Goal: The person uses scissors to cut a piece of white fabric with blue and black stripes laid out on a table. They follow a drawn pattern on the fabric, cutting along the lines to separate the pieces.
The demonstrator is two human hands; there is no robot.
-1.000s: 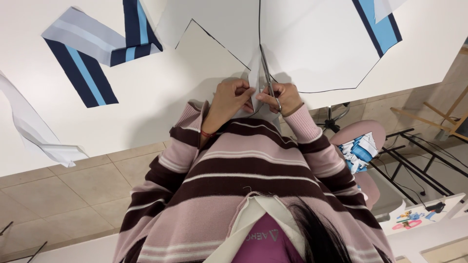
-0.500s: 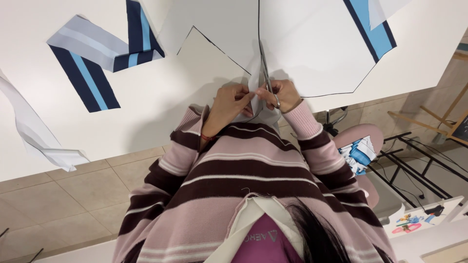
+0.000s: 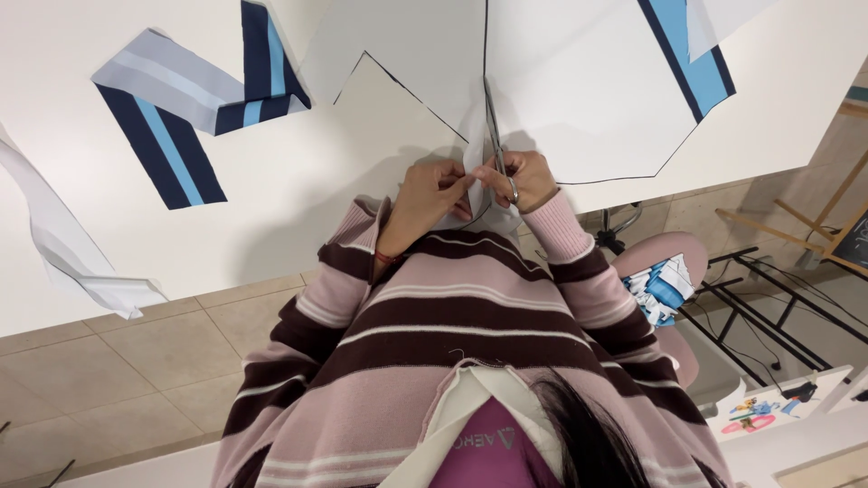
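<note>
- I look down on a wide white table (image 3: 271, 190) above a beige tiled floor (image 3: 136, 352); off to one side stand a pink chair (image 3: 674, 262) holding folded blue-and-white cloth (image 3: 665, 289) and a black metal frame (image 3: 768, 307).
- Across the table lies a large sheet of white fabric (image 3: 579, 99) with a thin dark outline drawn on it and a dark straight line running down toward my hands.
- My right hand (image 3: 524, 178) is closed through the handles of a pair of scissors (image 3: 495, 145). The blades point away from me along the dark line and lie in the fabric, at its near edge.
- My left hand (image 3: 429, 194) pinches the white fabric just beside the scissors, fingers curled shut on the cloth; it touches the right hand.
- Both hands sit at the table's near edge, with my pink, maroon and white striped sleeves (image 3: 579, 271) coming up behind them.
- Well apart on the table lies a folded strip of grey, navy and light-blue striped cloth (image 3: 190, 108).
- Another navy and light-blue striped band (image 3: 687, 54) crosses the far corner of the white sheet.
- A loose strip of white cloth (image 3: 63, 253) hangs over the table's edge at the far side.
</note>
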